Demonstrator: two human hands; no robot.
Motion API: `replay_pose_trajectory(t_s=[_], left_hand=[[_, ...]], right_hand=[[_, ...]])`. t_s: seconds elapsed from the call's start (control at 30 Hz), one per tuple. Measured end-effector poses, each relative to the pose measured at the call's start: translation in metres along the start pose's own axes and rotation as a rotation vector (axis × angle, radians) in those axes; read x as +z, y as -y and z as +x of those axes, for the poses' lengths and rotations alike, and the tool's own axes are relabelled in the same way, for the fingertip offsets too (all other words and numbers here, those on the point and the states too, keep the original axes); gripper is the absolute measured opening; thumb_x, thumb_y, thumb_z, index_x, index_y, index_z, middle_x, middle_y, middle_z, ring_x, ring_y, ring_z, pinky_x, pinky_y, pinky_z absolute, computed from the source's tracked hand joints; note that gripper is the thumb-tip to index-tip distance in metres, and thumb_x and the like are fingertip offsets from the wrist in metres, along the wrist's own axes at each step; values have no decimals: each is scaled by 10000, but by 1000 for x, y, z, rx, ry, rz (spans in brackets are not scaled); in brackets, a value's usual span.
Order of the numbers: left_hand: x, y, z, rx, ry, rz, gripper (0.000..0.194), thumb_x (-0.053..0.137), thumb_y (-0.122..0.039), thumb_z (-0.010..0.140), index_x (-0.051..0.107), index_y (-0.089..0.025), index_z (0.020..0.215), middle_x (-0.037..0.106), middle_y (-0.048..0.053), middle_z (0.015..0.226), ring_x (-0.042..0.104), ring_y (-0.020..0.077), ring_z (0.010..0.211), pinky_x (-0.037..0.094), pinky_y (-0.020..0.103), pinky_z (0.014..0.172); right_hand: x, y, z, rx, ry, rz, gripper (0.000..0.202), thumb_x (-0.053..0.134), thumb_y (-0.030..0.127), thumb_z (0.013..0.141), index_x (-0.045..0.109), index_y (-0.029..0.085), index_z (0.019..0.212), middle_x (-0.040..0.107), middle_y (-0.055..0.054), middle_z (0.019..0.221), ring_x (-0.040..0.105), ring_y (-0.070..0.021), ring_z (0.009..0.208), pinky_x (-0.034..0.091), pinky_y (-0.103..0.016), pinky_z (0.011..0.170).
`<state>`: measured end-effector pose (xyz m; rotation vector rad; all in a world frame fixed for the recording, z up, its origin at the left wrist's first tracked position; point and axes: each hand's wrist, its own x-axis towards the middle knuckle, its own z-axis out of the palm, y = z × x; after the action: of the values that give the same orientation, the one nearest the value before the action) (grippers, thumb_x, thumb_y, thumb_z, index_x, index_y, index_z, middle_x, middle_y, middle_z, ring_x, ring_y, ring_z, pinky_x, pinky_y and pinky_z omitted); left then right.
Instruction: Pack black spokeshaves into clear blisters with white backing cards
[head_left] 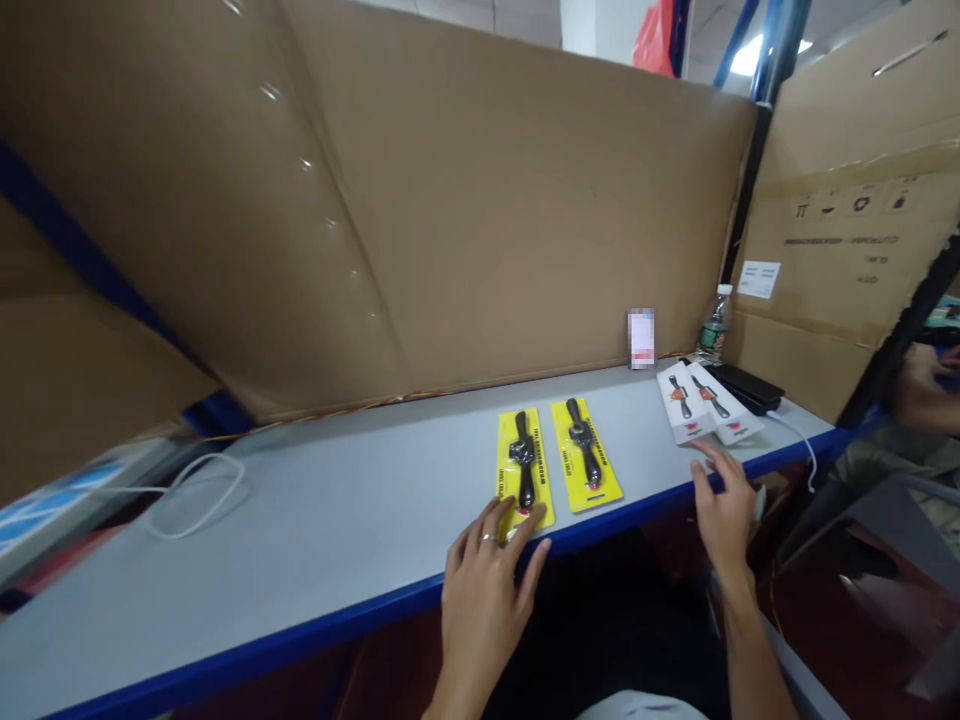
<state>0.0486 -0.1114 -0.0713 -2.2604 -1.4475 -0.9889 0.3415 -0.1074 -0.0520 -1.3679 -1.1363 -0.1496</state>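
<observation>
Two yellow cards, each with a black two-handled tool under clear plastic, lie side by side on the grey table. My left hand, with a ring on one finger, rests its spread fingertips on the lower end of the left yellow package. Just to its right is the right yellow package, which neither hand touches. My right hand is at the table's front edge, fingers apart and holding nothing, its fingertips close to the lower edge of two overlapping white printed cards.
A phone leans against the cardboard at the back. A water bottle and a black case with a white cable stand at the right. Another white cable loops on the table's left. A person's arm shows far right.
</observation>
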Motion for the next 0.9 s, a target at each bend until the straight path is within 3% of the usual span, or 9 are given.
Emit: replay_pose_trajectory(t_s=[0.1,0.2,0.37,0.5,0.6,0.67,0.8,0.87,0.9], left_hand=[[1,0,0,0,-5,3,340,518,-344,1013,702,-283,1293,649,125,1349,571,340,1290,465,509,996],[1,0,0,-3,-6,9,337,527,-336,1012,697,-287,1298,649,121,1351,569,331,1296,462,501,1001],[-1,-3,1,-21,1,6,322,540,-324,1011,698,-294,1290,651,110,1352,564,311,1308,460,486,1010],[-1,-5,2,-34,-2,-7,324,556,-309,1004,692,-303,1298,649,103,1356,563,308,1308,452,487,1019],[-2,-5,2,-43,-4,-19,325,562,-314,1002,690,-307,1300,650,102,1356,560,306,1312,444,487,1028],[-2,-5,2,-48,-4,-24,325,562,-316,1002,689,-311,1301,651,102,1356,560,304,1311,441,486,1031],[-2,-5,2,-42,2,-22,324,553,-316,1006,690,-306,1299,651,105,1359,560,305,1314,439,487,1028],[-1,-5,2,-45,-1,-21,323,549,-319,1007,693,-302,1295,652,106,1360,559,310,1316,438,490,1027],[-1,-4,2,-46,-6,-21,325,548,-319,1006,693,-304,1296,653,106,1359,560,312,1316,438,491,1025]], right_hand=[[-1,-29,23,-1,102,-167,426,487,382,938,763,170,1184,736,-139,1204,640,-292,1150,468,-464,1039],[16,-43,43,49,213,-300,456,491,392,940,755,157,1228,747,-157,1087,675,-282,1025,502,-417,955],[38,-45,64,181,142,-426,452,463,260,922,751,152,1253,764,-186,1017,694,-310,979,508,-444,919],[32,-41,47,-58,121,-246,507,408,120,845,773,172,1193,718,-133,1288,629,-274,1221,466,-470,1076],[27,-30,18,-240,292,-190,482,440,71,784,821,236,1029,705,-57,1335,537,-268,1353,403,-522,1161],[28,-18,1,-291,407,-165,478,452,55,786,823,260,1008,732,-42,1284,560,-277,1330,354,-581,1187],[27,7,-7,-282,591,1,392,511,130,851,807,268,1067,772,-40,1183,663,-287,1200,287,-630,1215],[20,12,-1,-186,568,129,292,556,229,886,813,254,1024,786,-58,1124,696,-291,1132,404,-562,1156],[15,11,4,-113,491,172,265,569,275,897,814,241,991,788,-73,1102,705,-292,1100,467,-516,1098]])
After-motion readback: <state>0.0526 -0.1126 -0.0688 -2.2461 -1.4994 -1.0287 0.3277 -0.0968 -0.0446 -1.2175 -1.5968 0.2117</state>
